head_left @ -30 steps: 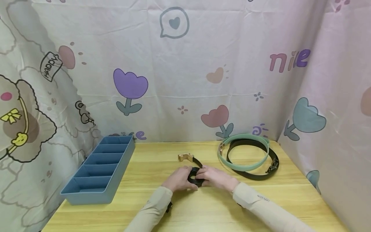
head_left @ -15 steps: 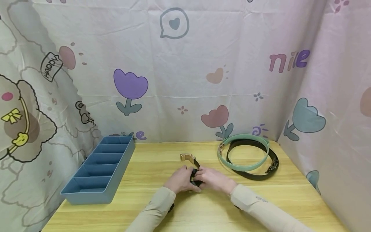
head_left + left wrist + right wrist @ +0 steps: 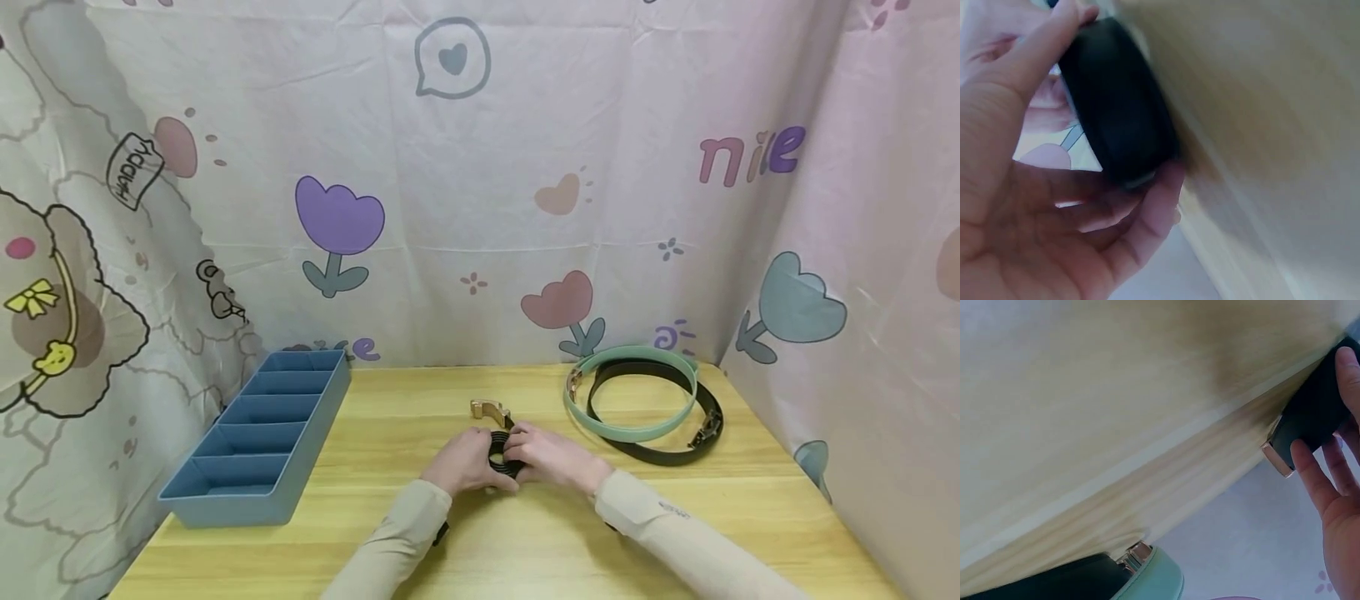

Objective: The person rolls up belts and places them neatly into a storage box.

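Gold buckle [image 3: 489, 409] has shifted slightly right vs 1 s ago. Coiled blk belt [image 3: 1119, 103] sits lower ctr of head view; L hand [image 3: 467, 462] & R hand [image 3: 551, 458] grip it from opp. sides, prob. so turns don't spring loose.

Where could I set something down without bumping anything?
Bare table lies between the blue tray and left hand, and between the right sleeve and looped black belt. It's crowded around the coiled belt in both hands, and where the green belt overlaps that loop.
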The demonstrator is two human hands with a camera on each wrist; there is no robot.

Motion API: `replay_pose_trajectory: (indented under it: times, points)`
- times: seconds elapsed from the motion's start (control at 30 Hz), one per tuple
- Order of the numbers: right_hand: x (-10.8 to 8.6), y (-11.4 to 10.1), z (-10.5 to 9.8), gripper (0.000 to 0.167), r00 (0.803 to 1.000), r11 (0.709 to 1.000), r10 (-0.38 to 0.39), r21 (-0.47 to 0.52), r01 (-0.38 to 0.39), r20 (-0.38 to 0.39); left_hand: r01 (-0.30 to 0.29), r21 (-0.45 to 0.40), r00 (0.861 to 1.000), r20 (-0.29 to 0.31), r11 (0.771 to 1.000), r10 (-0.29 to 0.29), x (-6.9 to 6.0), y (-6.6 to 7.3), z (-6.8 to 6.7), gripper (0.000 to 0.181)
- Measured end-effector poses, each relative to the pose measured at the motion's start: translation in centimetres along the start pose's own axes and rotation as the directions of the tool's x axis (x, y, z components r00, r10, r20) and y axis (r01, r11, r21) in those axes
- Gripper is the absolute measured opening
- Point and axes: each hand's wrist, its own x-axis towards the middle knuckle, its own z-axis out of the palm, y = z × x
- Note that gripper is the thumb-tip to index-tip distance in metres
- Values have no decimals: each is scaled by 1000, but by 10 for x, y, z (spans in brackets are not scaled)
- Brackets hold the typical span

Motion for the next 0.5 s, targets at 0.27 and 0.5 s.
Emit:
replay_pose_trajectory:
  times: [0.27, 0.5]
  points:
    - [1, 6, 3, 29, 998, 998, -47, -35, 46, -32, -53, -55, 998, 20, 997, 54, 5, -9, -2, 65]
    - [4, 6, 1, 32, 1000, 999, -3, -37, 4, 25, -84, -108, 995, 35, 991, 88, 15, -20, -11, 68]
